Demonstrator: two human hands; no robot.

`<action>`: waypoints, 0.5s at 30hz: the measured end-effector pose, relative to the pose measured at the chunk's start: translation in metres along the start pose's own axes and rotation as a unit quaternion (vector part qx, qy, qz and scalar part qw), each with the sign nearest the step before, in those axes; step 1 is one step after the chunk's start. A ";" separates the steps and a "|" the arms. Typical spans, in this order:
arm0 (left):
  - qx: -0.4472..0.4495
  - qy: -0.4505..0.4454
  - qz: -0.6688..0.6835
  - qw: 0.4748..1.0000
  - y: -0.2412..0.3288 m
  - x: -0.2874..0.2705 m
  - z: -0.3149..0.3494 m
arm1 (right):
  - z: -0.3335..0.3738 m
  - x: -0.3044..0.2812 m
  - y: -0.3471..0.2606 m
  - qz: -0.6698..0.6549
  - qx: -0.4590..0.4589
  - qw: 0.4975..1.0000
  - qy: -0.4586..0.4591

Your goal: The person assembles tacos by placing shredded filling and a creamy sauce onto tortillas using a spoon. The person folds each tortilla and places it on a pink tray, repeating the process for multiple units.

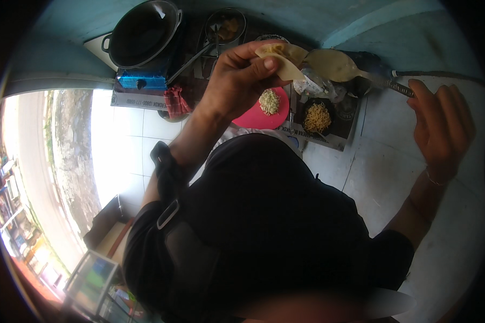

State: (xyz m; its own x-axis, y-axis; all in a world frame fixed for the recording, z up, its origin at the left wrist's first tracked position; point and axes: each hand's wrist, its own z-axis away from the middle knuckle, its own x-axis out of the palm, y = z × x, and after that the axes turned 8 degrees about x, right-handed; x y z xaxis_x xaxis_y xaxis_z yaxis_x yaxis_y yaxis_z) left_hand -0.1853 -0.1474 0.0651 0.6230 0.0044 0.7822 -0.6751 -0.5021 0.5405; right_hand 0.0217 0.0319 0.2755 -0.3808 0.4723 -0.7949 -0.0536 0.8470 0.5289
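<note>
My left hand (233,81) pinches a thin, pale wrapper (290,69) folded between thumb and fingers, with some yellowish filling showing inside the fold. Off to the right, my right hand (443,121) grips the end of a spoon's handle. The bowl of that spoon (328,65) looks coated with something pale and sits just right of the wrapper; whether they touch I cannot tell. Below the wrapper lies a pink plate (248,118) bearing a heap of chopped whitish-green food (269,102). Beside it, noodles (317,118) fill a dark dish.
A black wok (143,35) rests on a blue stove (141,79) at the far left. Next to it stands a metal pot (226,27) with orange-brown pieces. A red checked cloth (177,102) hangs over the edge of the newspaper-covered surface. Clear plastic bags (319,86) lie behind the noodles.
</note>
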 end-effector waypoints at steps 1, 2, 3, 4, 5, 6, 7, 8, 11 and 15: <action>0.004 -0.001 -0.005 1.000 0.001 0.000 0.000 | 0.000 -0.002 0.000 -0.005 0.008 1.000 -0.004; -0.005 0.003 0.006 1.000 0.001 0.000 0.000 | 0.000 -0.005 0.001 -0.002 0.009 1.000 -0.010; -0.010 0.006 0.013 1.000 0.002 0.000 0.001 | 0.001 -0.006 0.001 0.007 0.007 1.000 -0.010; -0.016 0.008 0.019 1.000 0.002 0.000 0.001 | 0.001 -0.008 0.000 0.004 0.007 1.000 -0.012; -0.013 0.009 0.022 1.000 0.002 0.001 0.001 | 0.002 -0.008 -0.001 0.006 0.005 1.000 -0.008; -0.011 0.010 0.025 1.000 0.002 0.001 0.000 | 0.002 -0.009 -0.001 0.015 -0.001 1.000 -0.008; -0.008 0.011 0.027 1.000 0.002 0.002 0.000 | 0.002 -0.010 -0.002 0.017 0.001 1.000 0.004; -0.007 0.018 0.024 1.000 0.002 0.002 0.001 | 0.002 -0.010 -0.003 0.025 -0.001 1.000 0.012; -0.004 0.034 0.017 0.999 0.004 0.003 0.001 | 0.002 -0.015 -0.004 0.043 0.005 0.999 0.008; -0.007 0.034 0.026 0.999 0.005 0.005 0.001 | 0.000 -0.011 -0.010 0.054 0.002 0.998 0.021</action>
State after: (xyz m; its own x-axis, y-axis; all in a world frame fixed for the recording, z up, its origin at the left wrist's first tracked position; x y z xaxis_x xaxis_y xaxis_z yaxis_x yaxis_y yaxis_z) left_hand -0.1852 -0.1505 0.0718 0.5586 0.0373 0.8286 -0.7117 -0.4915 0.5020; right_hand 0.0268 0.0183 0.2790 -0.4230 0.5495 -0.7205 -0.0075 0.7930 0.6092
